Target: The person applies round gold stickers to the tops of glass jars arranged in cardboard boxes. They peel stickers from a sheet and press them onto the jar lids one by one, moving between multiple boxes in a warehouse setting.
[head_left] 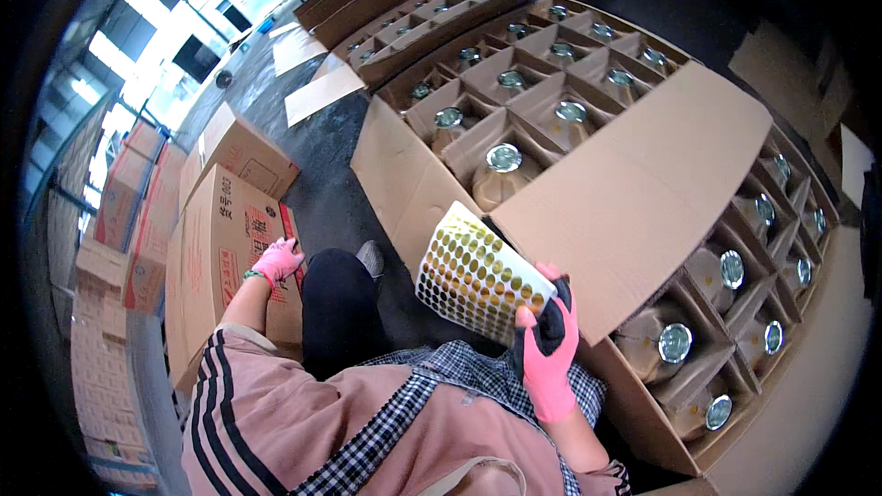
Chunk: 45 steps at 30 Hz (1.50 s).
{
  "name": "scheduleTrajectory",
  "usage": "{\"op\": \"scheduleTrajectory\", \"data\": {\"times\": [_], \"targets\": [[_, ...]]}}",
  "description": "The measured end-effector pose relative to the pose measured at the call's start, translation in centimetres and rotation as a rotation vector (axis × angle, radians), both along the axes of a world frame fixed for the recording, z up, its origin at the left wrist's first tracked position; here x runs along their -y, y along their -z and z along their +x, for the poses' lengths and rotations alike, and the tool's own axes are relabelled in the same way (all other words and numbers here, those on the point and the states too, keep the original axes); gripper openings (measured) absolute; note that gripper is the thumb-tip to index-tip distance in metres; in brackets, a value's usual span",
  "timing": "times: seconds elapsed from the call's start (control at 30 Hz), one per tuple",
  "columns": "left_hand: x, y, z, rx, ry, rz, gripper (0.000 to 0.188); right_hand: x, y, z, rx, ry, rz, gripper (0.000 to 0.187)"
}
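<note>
In my right hand, in a pink glove with black on its palm side, is a sheet of round gold stickers. My thumb and fingers pinch the sheet by its right lower corner, and it tilts over my lap. My left hand, also gloved in pink, lies on the near side of a closed cardboard box, its fingers stretched along the printed face by a red strip. Close to the sheet stands an open carton holding several bottle-like glass pieces with shiny round ends.
Another open carton of such pieces, split by cardboard dividers, is at my right; a large flap lies across. A further open carton stands behind. Stacked boxes line the left side. Loose cardboard pieces lie on the dark floor.
</note>
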<state>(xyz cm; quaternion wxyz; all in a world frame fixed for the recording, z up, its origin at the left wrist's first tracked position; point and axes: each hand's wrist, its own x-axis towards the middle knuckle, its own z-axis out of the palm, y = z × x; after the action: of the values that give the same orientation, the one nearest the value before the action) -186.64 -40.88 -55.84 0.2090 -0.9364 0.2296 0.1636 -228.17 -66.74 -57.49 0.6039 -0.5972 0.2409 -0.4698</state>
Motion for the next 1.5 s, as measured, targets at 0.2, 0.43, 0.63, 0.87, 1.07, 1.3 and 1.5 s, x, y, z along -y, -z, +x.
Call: {"op": "scheduleTrajectory", "data": {"times": [0.2, 0.43, 0.63, 0.87, 1.07, 1.3, 1.5], "targets": [[-11.0, 10.1, 6.2, -0.183, -0.012, 0.165, 0.061, -0.8, -0.9, 1.4, -0.142, -0.156, -0.217, 0.021], [-8.8, 7.6, 5.0, -0.045, -0.216, 0.242, 0.056, -1.0, -1.5, 4.7, -0.255, -0.163, -0.429, 0.019], [-12.4, 12.5, 9.0, -0.24, -0.281, 0.334, 0.054, -1.1, -2.2, 10.6, -0.326, -0.232, -0.55, 0.02], [-6.3, 13.9, 20.4, 0.333, 0.242, -0.719, 0.024, -0.2, -1.0, 17.5, -0.472, -0.019, -0.358, 0.024], [11.1, -0.3, 19.0, -0.488, 0.559, -1.455, 0.016, 1.3, -1.6, 20.7, -0.575, 0.208, 0.329, 0.031], [25.1, -2.9, 19.5, -0.005, 0.899, -0.978, 0.067, 0.5, -0.5, 23.0, -0.842, 0.209, 0.092, 0.036], [28.6, 3.1, 22.6, -0.024, 0.712, -1.016, 0.038, 1.1, -1.3, 23.7, -1.063, 0.213, 0.123, 0.033]]}}
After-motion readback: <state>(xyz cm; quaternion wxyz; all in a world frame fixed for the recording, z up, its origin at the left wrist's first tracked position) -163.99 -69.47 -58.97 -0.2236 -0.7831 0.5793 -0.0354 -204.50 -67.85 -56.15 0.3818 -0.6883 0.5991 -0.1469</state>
